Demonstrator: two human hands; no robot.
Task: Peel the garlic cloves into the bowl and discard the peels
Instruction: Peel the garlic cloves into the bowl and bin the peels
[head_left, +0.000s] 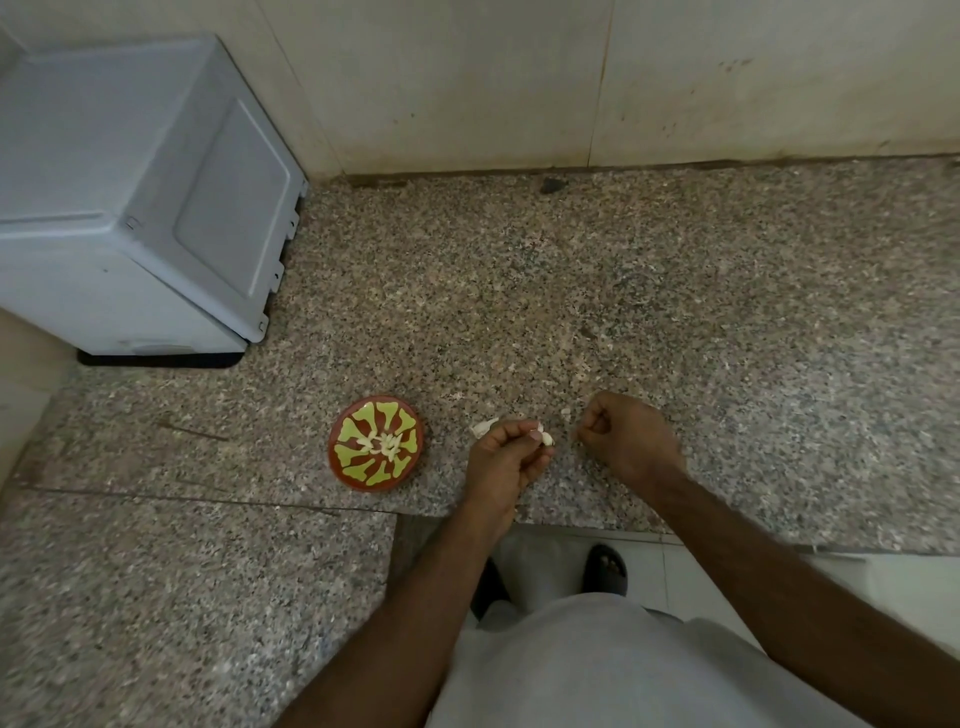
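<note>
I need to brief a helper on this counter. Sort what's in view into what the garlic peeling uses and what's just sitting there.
Part of the job:
- garlic clove, pinched by the left hand
- right hand, fingers curled; contents unclear
- bowl with peeled cloves
- peel scraps on the countertop

Just lying about:
- grey appliance, back left
- granite countertop
- dark speck by the wall

On the speckled worktop (675, 291), the left hand (506, 460) pinches a garlic clove (545, 436) at its fingers (535, 435). The right hand (626, 434) is curled just beside it. A red-and-green bowl (375, 451) holding peeled cloves (382, 442) sits left; a grey appliance (140, 192) stands behind.
</note>
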